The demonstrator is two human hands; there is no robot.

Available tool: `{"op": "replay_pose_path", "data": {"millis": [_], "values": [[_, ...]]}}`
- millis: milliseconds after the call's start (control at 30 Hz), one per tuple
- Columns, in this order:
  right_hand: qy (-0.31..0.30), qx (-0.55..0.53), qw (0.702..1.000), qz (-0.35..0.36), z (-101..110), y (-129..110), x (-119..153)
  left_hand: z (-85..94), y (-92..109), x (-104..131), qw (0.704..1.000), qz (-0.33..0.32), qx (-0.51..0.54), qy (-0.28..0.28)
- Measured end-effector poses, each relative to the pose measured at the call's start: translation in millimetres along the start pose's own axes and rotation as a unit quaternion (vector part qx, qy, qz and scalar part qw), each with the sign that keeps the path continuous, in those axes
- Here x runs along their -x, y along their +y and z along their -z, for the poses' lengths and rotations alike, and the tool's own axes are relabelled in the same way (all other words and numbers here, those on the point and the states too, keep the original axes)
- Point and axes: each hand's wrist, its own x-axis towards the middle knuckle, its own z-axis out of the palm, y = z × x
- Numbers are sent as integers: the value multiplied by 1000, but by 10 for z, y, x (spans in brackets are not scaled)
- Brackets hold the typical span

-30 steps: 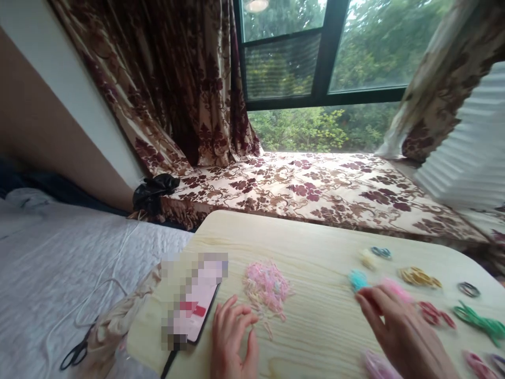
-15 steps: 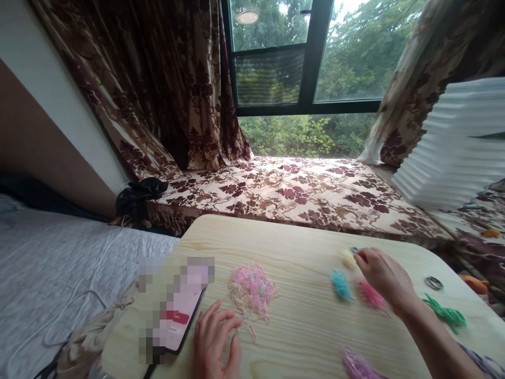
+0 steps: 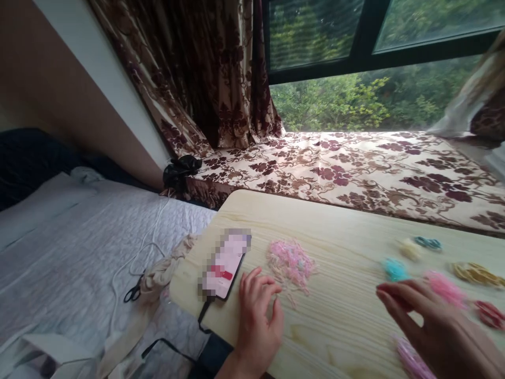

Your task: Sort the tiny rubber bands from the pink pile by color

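**Right hand hovering beside the coloured clumps**

At the right of the frame, the right hand (image 3: 434, 316) is hovering near the turquoise clump (image 3: 395, 269) and pink clump (image 3: 445, 288), thumb and fingertips almost meeting; whether they are pinching anything, I cannot tell. At lower centre, the left hand (image 3: 258, 316) is resting relaxed and empty on the tabletop (image 3: 347, 321), between the phone (image 3: 235, 260) and the mixed pink heap (image 3: 292, 263). The step in hand seems to be fingertip work among the colours; the next move is probably calling for a light, narrow pinch, as the strands look fine and tangled. The lilac bundle (image 3: 412, 358) is disappearing behind the right hand, the red bundle (image 3: 489, 313) is meeting the right edge, and the cream clump (image 3: 410, 249) is blurring.
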Motion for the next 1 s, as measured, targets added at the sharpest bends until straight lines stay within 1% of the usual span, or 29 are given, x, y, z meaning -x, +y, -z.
{"op": "replay_pose_path", "data": {"millis": [133, 200, 267, 367, 467, 567, 667, 833, 1000], "values": [[-47, -99, 994, 17, -452, -498, 106, 41, 60, -18, 1000, 14, 18, -7], [-68, -124, 990, 24, -599, -683, 86, 54, 60, -18, 1000, 18, 24, -8], [-90, -125, 988, 28, -681, -787, 35, 60, 52, -18, 999, 20, 29, -5], [-108, -94, 989, 34, -710, -808, -57, 56, 38, -16, 999, 20, 39, -4], [-93, -66, 993, 34, -701, -756, -113, 48, 27, -12, 998, 23, 50, -6], [-77, -69, 993, 51, -715, -738, -121, 46, 26, -12, 998, 25, 56, -5], [-86, -60, 992, 73, -755, -789, -129, 49, 31, -15, 998, 23, 57, 2], [-87, -25, 994, 69, -804, -879, -173, 49, 30, -8, 998, 24, 57, 3], [-81, -32, 993, 79, -782, -814, -114, 53, 23, -21, 998, 25, 62, -6]]}}
